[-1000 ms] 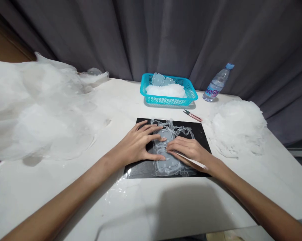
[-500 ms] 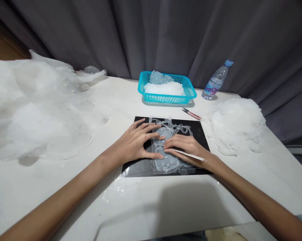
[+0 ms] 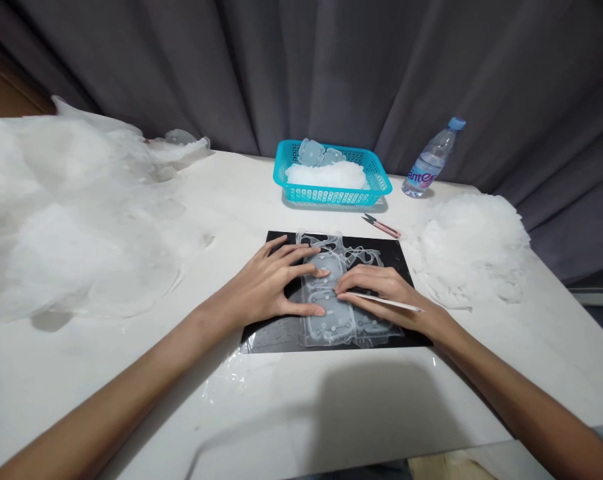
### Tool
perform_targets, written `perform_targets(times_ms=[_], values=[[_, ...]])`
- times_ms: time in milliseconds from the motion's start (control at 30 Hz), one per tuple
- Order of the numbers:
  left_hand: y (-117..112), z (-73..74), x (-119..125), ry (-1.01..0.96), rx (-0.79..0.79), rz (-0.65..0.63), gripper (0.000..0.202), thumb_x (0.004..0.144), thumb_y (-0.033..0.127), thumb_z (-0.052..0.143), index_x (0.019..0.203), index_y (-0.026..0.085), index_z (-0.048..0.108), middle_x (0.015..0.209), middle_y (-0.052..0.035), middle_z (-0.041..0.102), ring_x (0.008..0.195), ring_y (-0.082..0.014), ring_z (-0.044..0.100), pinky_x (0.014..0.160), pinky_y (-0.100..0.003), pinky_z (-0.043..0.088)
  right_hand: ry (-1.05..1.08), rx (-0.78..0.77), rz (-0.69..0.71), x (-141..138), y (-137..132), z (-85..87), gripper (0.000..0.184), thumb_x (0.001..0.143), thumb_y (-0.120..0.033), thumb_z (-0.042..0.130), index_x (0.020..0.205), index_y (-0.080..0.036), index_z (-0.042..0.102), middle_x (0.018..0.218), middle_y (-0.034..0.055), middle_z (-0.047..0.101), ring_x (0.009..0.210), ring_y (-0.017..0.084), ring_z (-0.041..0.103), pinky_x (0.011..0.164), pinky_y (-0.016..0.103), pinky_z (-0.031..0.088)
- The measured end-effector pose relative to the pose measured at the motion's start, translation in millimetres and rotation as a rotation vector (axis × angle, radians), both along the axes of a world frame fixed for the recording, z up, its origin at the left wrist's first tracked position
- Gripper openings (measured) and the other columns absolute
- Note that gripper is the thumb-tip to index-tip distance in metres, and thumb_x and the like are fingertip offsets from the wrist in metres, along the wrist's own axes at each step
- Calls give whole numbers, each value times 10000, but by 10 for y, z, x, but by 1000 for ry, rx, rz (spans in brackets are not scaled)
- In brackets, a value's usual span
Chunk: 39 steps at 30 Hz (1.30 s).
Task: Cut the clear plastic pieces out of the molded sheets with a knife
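A black mat (image 3: 281,333) lies on the white table in front of me. On it rests a clear moulded plastic piece (image 3: 331,320) with small studs and ragged thin edges. My left hand (image 3: 274,283) lies flat with fingers spread, pressing the left side of that piece. My right hand (image 3: 381,290) rests on the piece's right side and grips a thin white stick-like tool (image 3: 386,301), its tip against the plastic near my left fingertips.
A teal basket (image 3: 331,193) with white scraps and clear pieces stands behind the mat. Small pink snips (image 3: 381,227) lie beside it, with a water bottle (image 3: 429,163) further right. Heaps of white plastic film lie at the left (image 3: 71,213) and right (image 3: 474,243). A grey curtain hangs behind.
My right hand has shifted slightly right and back along the plastic piece with the tool. The left hand holds its place; the view has tilted a little.
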<state>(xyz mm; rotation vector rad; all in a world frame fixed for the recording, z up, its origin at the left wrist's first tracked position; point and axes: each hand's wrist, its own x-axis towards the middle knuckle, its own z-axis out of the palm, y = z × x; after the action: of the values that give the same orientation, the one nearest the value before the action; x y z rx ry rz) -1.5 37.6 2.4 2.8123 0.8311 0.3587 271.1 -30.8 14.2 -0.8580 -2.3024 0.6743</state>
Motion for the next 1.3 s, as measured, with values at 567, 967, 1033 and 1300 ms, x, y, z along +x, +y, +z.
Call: perform_targets(times_ms=[567,967,1033,1300], values=[[11,43,23,21,-43,18,746,830,848,608,1339,313,716,1621,-63,513,1466,-369,487,1269,-574,249,-41,90,24,-79,88,-79,130,1076,-214,535,1102,-200,661,1077,75,758,1067,210,714,929,361,576],[31,16,21,33,-22,9,736,829,853,603,1353,345,704,1626,-43,509,1465,-367,488,1259,-569,260,6,54,6,-52,85,-142,127,1073,-251,560,1114,-211,673,1093,60,754,1068,201,702,969,369,564],[28,19,21,27,-23,9,739,826,851,609,1352,340,705,1624,-44,512,1458,-370,494,1258,-569,262,-1,75,10,-67,87,-139,125,1073,-245,557,1113,-209,670,1093,63,755,1068,202,698,965,366,564],[23,17,14,-7,-54,5,714,831,828,632,1350,344,711,1616,-50,520,1453,-360,501,1263,-579,256,-56,65,8,-4,71,-65,149,1080,-233,531,1111,-192,671,1091,85,762,1035,211,721,921,363,582]])
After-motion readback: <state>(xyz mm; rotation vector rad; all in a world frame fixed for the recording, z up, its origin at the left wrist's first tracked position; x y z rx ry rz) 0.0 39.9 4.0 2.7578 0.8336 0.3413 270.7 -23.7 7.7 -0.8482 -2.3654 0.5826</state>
